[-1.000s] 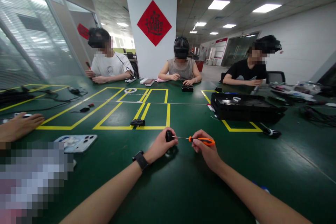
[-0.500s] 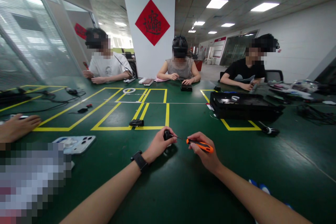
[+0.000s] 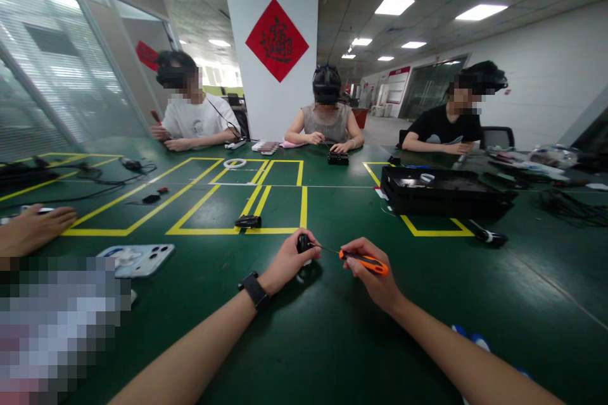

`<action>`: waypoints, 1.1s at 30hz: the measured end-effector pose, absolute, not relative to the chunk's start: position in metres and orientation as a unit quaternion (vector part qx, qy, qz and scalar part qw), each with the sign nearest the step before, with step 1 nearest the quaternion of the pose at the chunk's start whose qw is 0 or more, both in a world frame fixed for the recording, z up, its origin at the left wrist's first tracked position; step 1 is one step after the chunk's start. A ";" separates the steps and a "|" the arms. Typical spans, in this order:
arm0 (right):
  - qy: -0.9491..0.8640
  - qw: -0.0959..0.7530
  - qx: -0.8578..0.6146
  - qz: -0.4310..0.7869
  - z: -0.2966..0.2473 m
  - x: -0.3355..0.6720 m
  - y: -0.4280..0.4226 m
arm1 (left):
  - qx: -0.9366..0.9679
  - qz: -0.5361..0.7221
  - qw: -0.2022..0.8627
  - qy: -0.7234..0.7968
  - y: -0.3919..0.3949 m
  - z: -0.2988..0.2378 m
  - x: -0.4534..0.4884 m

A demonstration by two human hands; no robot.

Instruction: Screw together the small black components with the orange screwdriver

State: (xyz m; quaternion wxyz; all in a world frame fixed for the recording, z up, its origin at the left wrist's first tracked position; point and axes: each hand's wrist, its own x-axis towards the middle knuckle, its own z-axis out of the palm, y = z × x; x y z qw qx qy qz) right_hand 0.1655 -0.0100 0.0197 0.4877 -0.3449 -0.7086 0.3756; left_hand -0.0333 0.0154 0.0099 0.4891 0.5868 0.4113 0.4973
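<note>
Near the middle of the green table (image 3: 304,342), my left hand (image 3: 288,264) is closed around a small black rounded part (image 3: 303,243). Fingers hide much of this part, so its kind is unclear. My right hand (image 3: 373,275) grips a screwdriver (image 3: 365,261) by its orange and black handle. The thin shaft points left, and its tip meets the black part at my left fingertips; whether it sits in a screw is too small to see. Beyond my left hand, a black tapered piece (image 3: 248,221) lies on a yellow tape line.
A black tray (image 3: 446,193) stands at the right, with a black and white object (image 3: 491,238) before it. To the left are a phone (image 3: 137,261) and another person's hand (image 3: 45,221). Several people sit across the table. Cables (image 3: 570,205) lie far right.
Both hands keep their hold and almost the same place. The screwdriver has shifted very slightly right along with the whole view.
</note>
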 end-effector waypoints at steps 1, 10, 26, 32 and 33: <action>-0.708 0.488 -0.346 0.375 0.020 0.166 -0.010 | 0.581 0.496 0.500 0.408 0.015 0.010 -0.033; -0.706 0.490 -0.348 0.376 0.020 0.165 -0.010 | 0.529 0.504 0.572 0.374 0.016 0.009 -0.034; -0.606 0.547 -0.333 0.471 0.015 0.159 -0.007 | 0.485 0.519 0.631 0.313 0.021 0.000 -0.037; -0.623 0.533 -0.338 0.462 0.018 0.157 -0.011 | 0.488 0.515 0.631 0.314 0.019 0.003 -0.034; -0.628 0.533 -0.339 0.454 0.018 0.157 -0.012 | 0.488 0.513 0.632 0.316 0.019 0.003 -0.034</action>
